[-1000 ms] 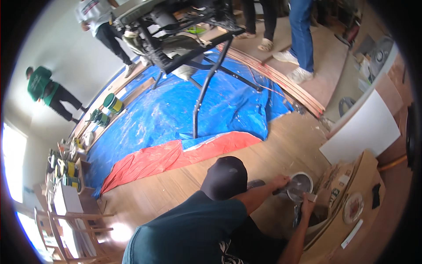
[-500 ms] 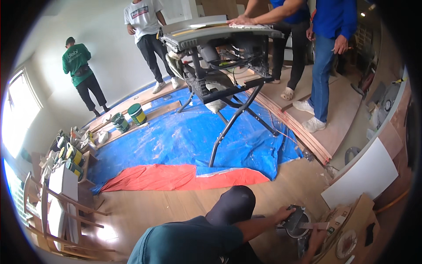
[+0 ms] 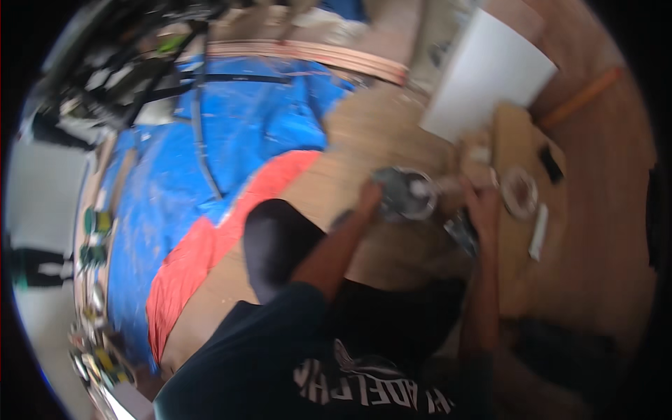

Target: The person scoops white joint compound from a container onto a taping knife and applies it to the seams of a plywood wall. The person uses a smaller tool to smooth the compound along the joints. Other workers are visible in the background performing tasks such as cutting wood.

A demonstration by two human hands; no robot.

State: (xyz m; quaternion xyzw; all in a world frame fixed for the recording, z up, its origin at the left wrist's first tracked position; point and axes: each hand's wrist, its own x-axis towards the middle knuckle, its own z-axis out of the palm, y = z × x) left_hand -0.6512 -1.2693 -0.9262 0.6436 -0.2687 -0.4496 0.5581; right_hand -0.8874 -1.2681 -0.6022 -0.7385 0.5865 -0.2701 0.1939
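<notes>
The picture is smeared by motion. My left hand (image 3: 370, 196) is closed on the edge of a dark grey flat plate (image 3: 393, 187), which lies over a round container (image 3: 428, 210) with a pale rim. Closed round the handle end of a putty knife (image 3: 448, 185) is my right hand (image 3: 483, 206). Its pale blade points left toward the container and the plate. Whether the blade touches the plate I cannot tell. Under the right hand's side lies a crumpled, clear-and-dark wrapper (image 3: 462, 234).
A cardboard piece (image 3: 514, 136) beside my right hand carries a round, pale-rimmed lid (image 3: 519, 192) and a dark strip (image 3: 551, 164). Beyond it is a white panel (image 3: 490, 73). A blue tarp (image 3: 266, 112) with red edge (image 3: 224, 245) and a machine stand's leg (image 3: 199, 140) are left.
The view has swung down and right, so both hands now appear nearer the middle. My hands still hold the plate and the putty knife over the container.
</notes>
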